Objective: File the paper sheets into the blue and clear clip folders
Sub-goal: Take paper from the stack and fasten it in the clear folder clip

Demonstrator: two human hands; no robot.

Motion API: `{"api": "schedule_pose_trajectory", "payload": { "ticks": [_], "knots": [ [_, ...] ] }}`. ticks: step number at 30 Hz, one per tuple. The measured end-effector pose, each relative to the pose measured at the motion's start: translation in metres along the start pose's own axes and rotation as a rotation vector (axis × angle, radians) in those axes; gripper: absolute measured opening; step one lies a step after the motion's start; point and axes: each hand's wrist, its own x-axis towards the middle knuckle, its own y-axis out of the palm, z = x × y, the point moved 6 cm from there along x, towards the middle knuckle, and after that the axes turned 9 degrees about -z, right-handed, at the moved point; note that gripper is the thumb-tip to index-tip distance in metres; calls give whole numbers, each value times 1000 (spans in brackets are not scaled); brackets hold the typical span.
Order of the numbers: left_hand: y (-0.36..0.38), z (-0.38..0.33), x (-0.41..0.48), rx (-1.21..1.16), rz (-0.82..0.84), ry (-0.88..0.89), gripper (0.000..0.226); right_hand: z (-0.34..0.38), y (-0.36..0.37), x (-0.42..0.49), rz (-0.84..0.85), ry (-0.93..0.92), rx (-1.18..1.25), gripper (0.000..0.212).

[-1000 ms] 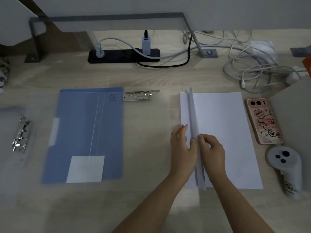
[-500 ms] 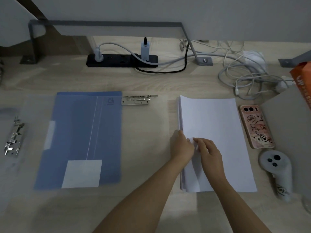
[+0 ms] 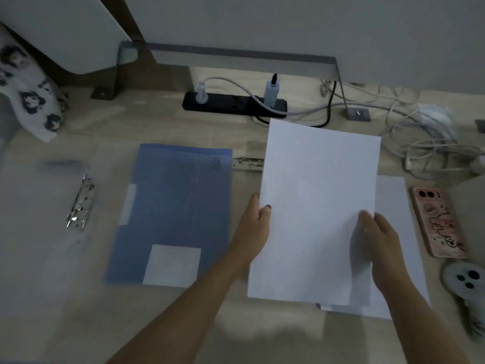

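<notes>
I hold a batch of white paper sheets (image 3: 315, 206) lifted above the desk. My left hand (image 3: 253, 229) pinches its left edge, thumb on top. My right hand (image 3: 378, 237) grips its right edge. Under and to the right lies the rest of the paper stack (image 3: 396, 232). The blue clip folder (image 3: 178, 203) lies flat to the left, with its metal clip (image 3: 248, 164) at its top right corner. Further left is the clear clip folder (image 3: 39, 232), whose metal clip (image 3: 80, 206) lies on it.
A pink-cased phone (image 3: 438, 222) and a white controller (image 3: 467, 282) lie right of the stack. A black power strip (image 3: 233, 103) and tangled white cables (image 3: 425, 137) fill the back of the desk. A patterned cloth (image 3: 29, 93) sits at the far left.
Both hands separated a batch of sheets from the stack and raised it off the desk, shifting it left. The view also turned left.
</notes>
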Motion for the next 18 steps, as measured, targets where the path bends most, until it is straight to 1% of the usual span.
{"api": "schedule_pose_trajectory", "payload": {
  "ticks": [2, 4, 6, 8, 11, 13, 15, 18],
  "knots": [
    [-30, 13, -3, -3, -55, -59, 41, 6, 24, -15, 53, -29, 16, 25],
    [-57, 31, -9, -22, -110, -90, 42, 3, 49, -33, 101, -23, 17, 29],
    [-77, 53, -16, -18, -155, -141, 41, -7, 70, -49, 151, 1, 9, 29],
    [-87, 75, -21, 34, -179, -203, 39, -20, 84, -59, 177, 49, 1, 26],
    [-95, 97, -16, 177, -210, -295, 34, -36, 100, -64, 176, 143, -30, 24],
    [-98, 101, -8, 297, -190, -290, 28, -39, 104, -64, 161, 175, -57, 24],
    [-102, 100, 0, 437, -160, -238, 18, -39, 104, -62, 137, 176, -70, 25],
    [-111, 101, 10, 495, -154, -171, 19, -37, 102, -59, 113, 166, -93, 28]
  ]
}}
